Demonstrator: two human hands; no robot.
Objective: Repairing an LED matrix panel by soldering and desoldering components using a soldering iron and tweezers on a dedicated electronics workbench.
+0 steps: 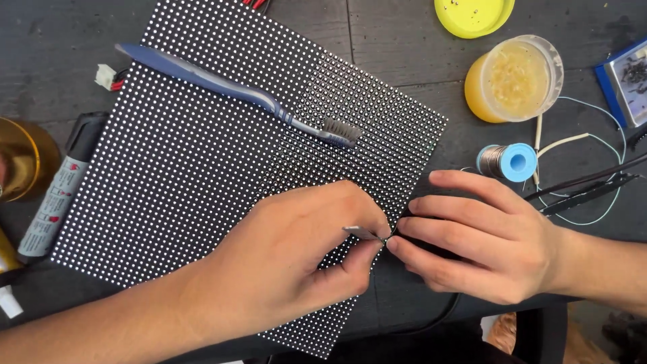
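Observation:
A black panel covered in a grid of small white dots (202,168) lies tilted on the dark table. My left hand (296,256) rests on its lower right part, pinching thin metal tweezers (364,234) between thumb and forefinger. My right hand (478,236) is beside it at the panel's right edge, its fingertips closed on a tiny part at the tweezer tip (389,237). The two hands almost touch. A blue toothbrush (236,91) lies across the panel's upper half, bristles up.
A marker pen (60,189) lies left of the panel by an amber jar (27,158). At the back right stand a tub of yellowish paste (515,77), a yellow lid (472,15), a solder spool (507,162), thin wires (593,145) and a blue tray (627,77).

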